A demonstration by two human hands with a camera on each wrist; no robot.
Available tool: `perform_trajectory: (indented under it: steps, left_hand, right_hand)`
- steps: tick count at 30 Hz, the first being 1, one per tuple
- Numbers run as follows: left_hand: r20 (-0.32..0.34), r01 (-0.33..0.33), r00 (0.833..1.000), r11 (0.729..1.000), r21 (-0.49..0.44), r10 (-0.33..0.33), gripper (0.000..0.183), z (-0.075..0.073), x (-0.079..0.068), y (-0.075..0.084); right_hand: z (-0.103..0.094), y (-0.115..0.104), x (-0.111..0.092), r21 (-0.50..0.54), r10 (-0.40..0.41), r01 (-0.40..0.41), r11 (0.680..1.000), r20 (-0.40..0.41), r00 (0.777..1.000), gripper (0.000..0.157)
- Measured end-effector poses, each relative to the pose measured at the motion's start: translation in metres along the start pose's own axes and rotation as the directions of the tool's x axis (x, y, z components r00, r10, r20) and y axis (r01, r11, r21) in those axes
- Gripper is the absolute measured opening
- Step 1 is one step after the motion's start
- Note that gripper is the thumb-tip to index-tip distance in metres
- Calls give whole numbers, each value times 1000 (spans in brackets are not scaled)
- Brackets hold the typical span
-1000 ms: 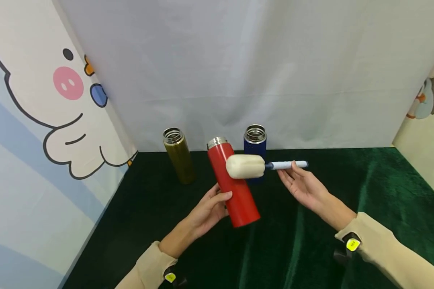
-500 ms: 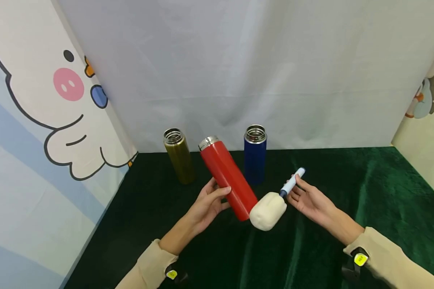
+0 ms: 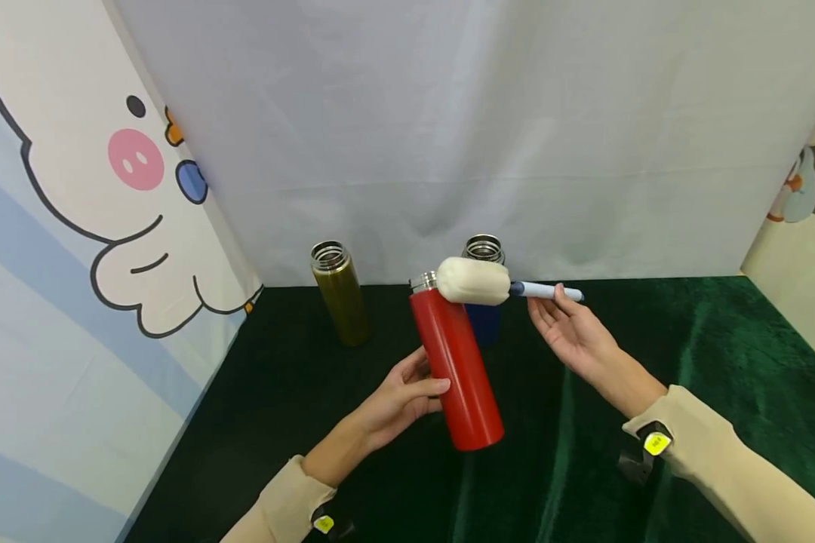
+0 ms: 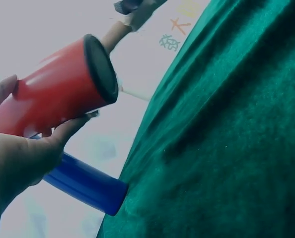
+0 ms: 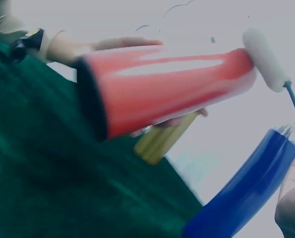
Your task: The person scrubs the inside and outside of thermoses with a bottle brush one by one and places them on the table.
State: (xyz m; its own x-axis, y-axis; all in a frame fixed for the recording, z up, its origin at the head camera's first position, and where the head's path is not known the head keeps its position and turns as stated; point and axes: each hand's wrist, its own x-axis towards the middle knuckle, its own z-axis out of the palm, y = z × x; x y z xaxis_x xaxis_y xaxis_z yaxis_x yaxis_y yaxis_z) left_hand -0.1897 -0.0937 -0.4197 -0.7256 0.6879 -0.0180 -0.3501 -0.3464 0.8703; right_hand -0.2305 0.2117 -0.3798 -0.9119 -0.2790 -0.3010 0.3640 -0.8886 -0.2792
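My left hand [image 3: 401, 400] grips a red thermos bottle [image 3: 458, 369] around its middle and holds it tilted, its steel mouth leaning up to the left. The bottle's dark base [image 4: 101, 69] shows in the left wrist view. Between thumb and fingers, my right hand [image 3: 577, 335] pinches the pale handle [image 3: 546, 291] of a bottle brush with a cream sponge head [image 3: 473, 280]. That sponge lies level at the upper end of the red bottle, overlapping its shoulder in the head view. In the right wrist view the sponge head [image 5: 264, 59] is right at the bottle's neck end.
An olive-gold bottle [image 3: 342, 302] without a lid stands at the back left of the green cloth [image 3: 618, 467]. A lidless blue bottle [image 3: 484, 324] stands behind the sponge, partly hidden by it. A pale curtain [image 3: 380, 136] hangs behind the table's far edge.
Over the last half second the brush has swung from the red bottle's base up to its neck, as my right hand rose. The red bottle has shifted slightly right and down and stands steeper.
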Motion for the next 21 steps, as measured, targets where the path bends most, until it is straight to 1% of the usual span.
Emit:
perform_trajectory:
  steps: [3,7,9,11,13,17,19,21]
  left_hand:
    - [-7,-28,1000,998,-59,28,65,-1,1,2]
    - [-68,-62,996,992,-111,55,55,-4,2,4]
    - [-106,-80,992,991,-109,68,52,-6,3,4]
    - [-134,-95,988,991,-98,81,50,-8,5,5]
    - [-142,-104,986,991,-84,91,51,-9,6,6]
    - [-93,-94,992,992,-81,86,56,-7,8,4]
    - [-62,-74,996,994,-76,70,59,-6,8,2]
    - [-30,-46,999,997,-69,44,62,-4,7,0]
  right_hand:
    - [-17,5,-4,-67,22,-24,997,-40,999,31]
    - [-43,12,-14,-186,82,-100,977,-105,991,38]
    - [-54,13,-18,-232,108,-134,963,-122,987,41]
    - [-61,14,-21,-280,116,-148,948,-127,985,40]
    - [-64,12,-21,-327,111,-142,934,-111,988,37]
    - [-60,7,-17,-378,91,-118,918,-88,992,29]
    - [-54,4,-13,-381,79,-102,919,-75,994,28]
    - [-45,1,-8,-365,71,-87,927,-57,996,28]
